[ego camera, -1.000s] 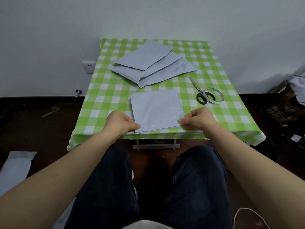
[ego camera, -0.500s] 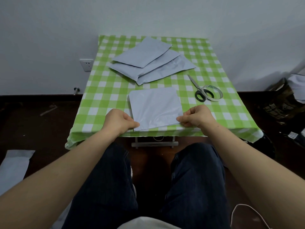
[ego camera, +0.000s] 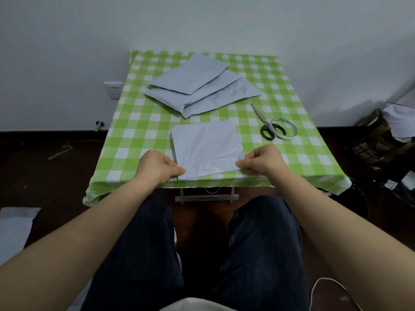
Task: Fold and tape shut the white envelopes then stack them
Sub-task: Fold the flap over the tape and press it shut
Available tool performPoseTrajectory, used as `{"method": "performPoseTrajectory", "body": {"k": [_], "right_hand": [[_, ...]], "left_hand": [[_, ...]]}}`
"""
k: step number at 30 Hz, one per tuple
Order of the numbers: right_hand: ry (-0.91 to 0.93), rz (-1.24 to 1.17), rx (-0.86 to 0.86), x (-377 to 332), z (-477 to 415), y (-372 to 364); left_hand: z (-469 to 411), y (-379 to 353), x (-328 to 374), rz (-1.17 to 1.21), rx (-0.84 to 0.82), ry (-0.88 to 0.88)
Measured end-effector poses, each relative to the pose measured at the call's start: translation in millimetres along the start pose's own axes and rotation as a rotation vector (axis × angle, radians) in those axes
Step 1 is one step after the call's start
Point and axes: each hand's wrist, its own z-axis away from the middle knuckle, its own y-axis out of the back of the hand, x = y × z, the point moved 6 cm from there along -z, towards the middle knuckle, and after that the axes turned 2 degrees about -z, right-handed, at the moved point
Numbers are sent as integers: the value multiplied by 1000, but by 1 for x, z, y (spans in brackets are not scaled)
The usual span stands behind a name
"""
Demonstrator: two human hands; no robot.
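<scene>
No legible text. Greenish print on the inner face of the tape roll (ego camera: 283, 120), beyond the fingers of the right hand (ego camera: 262, 161), is too small to read, as are markings on the dark package (ego camera: 368, 142) farther right.

On the table (ego camera: 134, 131) four white envelopes were counted: one folded envelope (ego camera: 206, 149) near the front edge and three in an overlapping pile (ego camera: 190, 75) behind it. One floor envelope (ego camera: 15, 225) was seen at the left. One pair of scissors (ego camera: 266, 129), one tape roll (ego camera: 280, 119), one wall socket (ego camera: 113, 89) and two hands, the left hand (ego camera: 157, 168) and the right hand (ego camera: 262, 161), were counted.
</scene>
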Motion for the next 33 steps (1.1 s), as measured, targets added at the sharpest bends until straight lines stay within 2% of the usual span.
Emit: {"method": "performPoseTrajectory", "body": {"k": [33], "right_hand": [[23, 238, 62, -9, 5, -1]], "left_hand": [[2, 1, 1, -11, 8, 12]]}}
